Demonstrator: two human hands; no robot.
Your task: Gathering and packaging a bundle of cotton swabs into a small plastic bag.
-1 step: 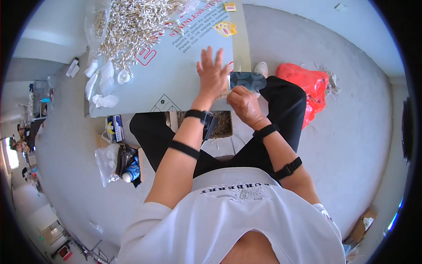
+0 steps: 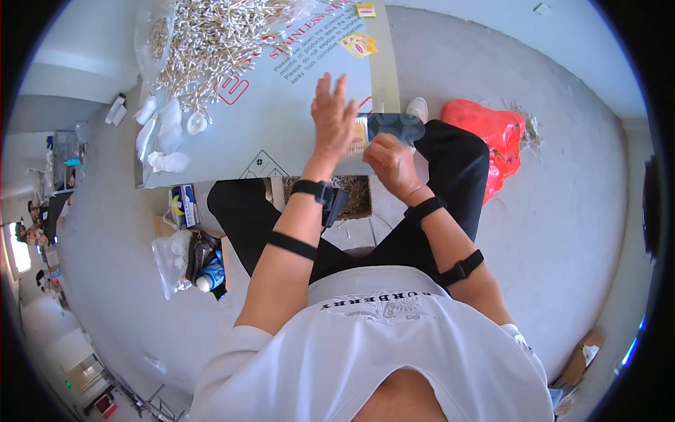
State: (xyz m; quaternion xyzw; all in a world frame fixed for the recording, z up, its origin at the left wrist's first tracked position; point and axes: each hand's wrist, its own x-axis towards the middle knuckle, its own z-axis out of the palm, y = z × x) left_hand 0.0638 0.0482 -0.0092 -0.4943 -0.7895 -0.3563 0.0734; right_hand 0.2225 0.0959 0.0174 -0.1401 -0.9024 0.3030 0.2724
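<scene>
My left hand (image 2: 332,126) is over the front right part of the table, fingers stretched out. Just right of it lies a small pack of cotton swabs (image 2: 358,136) with a yellow label, partly hidden by that hand. My right hand (image 2: 391,167) is closed in a pinch by the pack's lower right side; whatever is between its fingers cannot be made out. Behind the right hand, a dark patterned sheet (image 2: 397,128) reaches past the table's right edge. A large heap of loose cotton swabs (image 2: 211,56) spreads over the far left of the table.
The table (image 2: 239,137) is covered in printed grey sheeting. White wads (image 2: 169,126) lie on its left edge, yellow labels (image 2: 358,44) at the far right. Below are a box of swabs (image 2: 358,198) and a box with a blue bottle (image 2: 211,274). A red bag (image 2: 492,133) lies right.
My left hand has shifted slightly left, and more of the swab pack shows beside it. My right hand has tilted a little and stays pinched.
</scene>
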